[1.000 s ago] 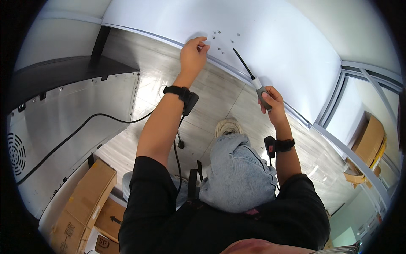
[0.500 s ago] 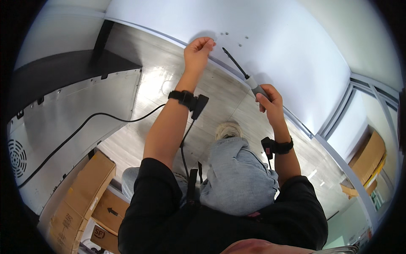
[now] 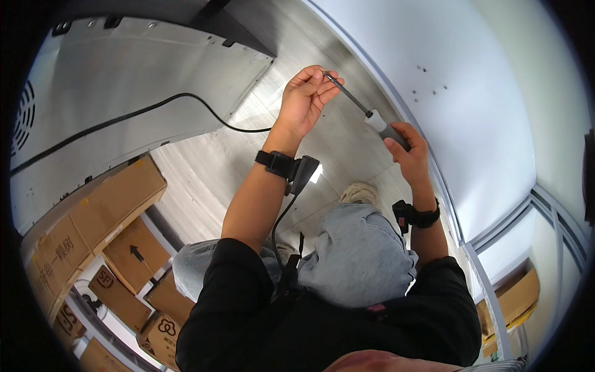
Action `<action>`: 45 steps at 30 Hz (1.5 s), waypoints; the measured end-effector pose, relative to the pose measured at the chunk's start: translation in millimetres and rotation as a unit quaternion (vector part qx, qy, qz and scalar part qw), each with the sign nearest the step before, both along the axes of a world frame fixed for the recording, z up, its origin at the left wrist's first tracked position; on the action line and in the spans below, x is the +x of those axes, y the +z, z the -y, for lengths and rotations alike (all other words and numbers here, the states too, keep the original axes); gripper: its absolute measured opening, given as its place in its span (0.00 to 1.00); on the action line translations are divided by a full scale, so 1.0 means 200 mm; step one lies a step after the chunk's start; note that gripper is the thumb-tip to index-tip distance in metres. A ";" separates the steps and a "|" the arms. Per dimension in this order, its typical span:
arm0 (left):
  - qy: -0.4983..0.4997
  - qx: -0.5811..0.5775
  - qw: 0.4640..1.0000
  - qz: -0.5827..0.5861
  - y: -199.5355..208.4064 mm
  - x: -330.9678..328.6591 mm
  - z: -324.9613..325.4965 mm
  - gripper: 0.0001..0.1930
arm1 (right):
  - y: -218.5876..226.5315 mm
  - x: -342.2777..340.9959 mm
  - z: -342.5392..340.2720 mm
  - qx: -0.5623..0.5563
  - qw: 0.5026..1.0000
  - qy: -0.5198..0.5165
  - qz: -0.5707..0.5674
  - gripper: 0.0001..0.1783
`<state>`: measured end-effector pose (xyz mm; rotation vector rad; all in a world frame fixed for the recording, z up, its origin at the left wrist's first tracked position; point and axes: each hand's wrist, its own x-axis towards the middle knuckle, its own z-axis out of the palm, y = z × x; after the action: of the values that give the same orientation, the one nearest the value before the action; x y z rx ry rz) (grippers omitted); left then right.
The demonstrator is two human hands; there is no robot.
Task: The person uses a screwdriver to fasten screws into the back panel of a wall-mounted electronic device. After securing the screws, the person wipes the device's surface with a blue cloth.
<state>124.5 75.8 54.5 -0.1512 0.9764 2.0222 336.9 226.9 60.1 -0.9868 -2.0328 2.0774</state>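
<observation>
My right hand is closed round the grey handle of a screwdriver, whose dark shaft points up and left. At the shaft's tip is my left hand, thumb and forefinger pinched together and the other fingers loosely curled. What those two fingers hold, if anything, is too small to make out. To the right of the screwdriver stands a large white panel. Several small screw heads or holes dot its surface, apart from both hands.
A metal cabinet stands at the left, with a black cable running from my left wrist across it. Cardboard boxes fill the lower left. Another carton lies beyond the metal frame at the right. My shoe rests on the floor.
My view has turned, so the panel sits farther right. The screwdriver tip, apart from my left hand before, is now at its fingers. Both hands have come away from the panel's marks.
</observation>
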 end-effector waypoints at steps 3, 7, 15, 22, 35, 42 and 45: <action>0.016 -0.007 1.000 -0.015 0.02 -0.03 0.08 0.07 | 0.00 -0.07 0.02 0.025 0.999 0.026 -0.007 0.15; 0.043 -0.049 0.998 -0.012 0.03 -0.06 0.16 0.07 | 0.02 -0.15 0.06 0.149 0.986 0.066 -0.044 0.16; 0.119 -0.143 0.982 -0.016 -0.02 -0.16 0.32 0.08 | -0.01 -0.41 0.14 0.278 0.948 0.120 -0.095 0.17; 0.163 -0.162 0.973 -0.028 0.03 -0.32 0.41 0.08 | 0.12 -0.62 0.25 0.393 0.903 0.112 -0.133 0.17; 0.152 -0.070 0.986 -0.030 0.29 -0.49 0.36 0.09 | 0.37 -0.70 0.30 0.222 0.949 0.199 -0.104 0.24; 0.165 -0.022 0.986 0.013 0.29 -0.53 0.34 0.09 | 0.46 -0.74 0.40 0.216 0.950 0.218 -0.062 0.21; 0.167 -0.018 0.986 0.013 0.26 -0.55 0.35 0.09 | 0.43 -0.75 0.47 0.186 0.962 0.189 -0.057 0.21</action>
<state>14.1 5.1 106.1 -0.3832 1.0252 2.2999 186.8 132.5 145.8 -0.4361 -2.5745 1.7317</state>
